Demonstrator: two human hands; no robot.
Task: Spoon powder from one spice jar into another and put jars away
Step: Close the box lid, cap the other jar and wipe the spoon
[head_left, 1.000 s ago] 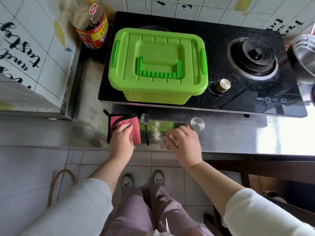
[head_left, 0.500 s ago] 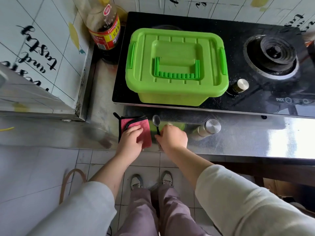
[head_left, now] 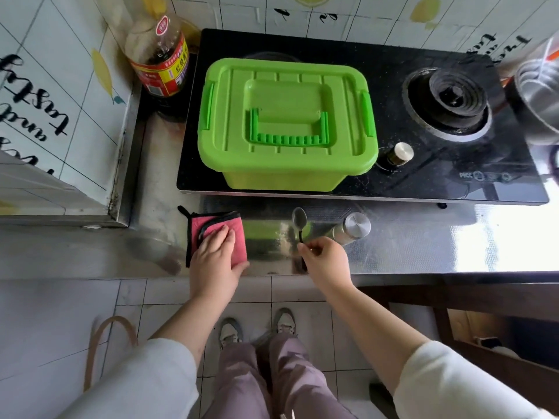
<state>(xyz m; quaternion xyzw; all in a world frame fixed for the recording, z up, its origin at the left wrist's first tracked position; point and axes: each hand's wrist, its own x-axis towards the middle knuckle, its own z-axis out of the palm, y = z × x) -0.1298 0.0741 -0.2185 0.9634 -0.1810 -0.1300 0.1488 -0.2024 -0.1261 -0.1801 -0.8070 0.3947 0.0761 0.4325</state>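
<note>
The right hand (head_left: 325, 261) pinches the small dark metal spoon (head_left: 300, 222), hiding its handle end; the left hand (head_left: 216, 261) lies flat and open on the folded red cloth (head_left: 234, 228).

Green box (head_left: 287, 125); red cloth (head_left: 220, 225), black-edged.

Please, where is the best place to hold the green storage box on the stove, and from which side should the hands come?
Probably from above, by the folding handle lying flat in the lid recess of the green storage box. The handle's ribbed bar faces the person, so fingers can hook under it from the near side and lift it.
</note>
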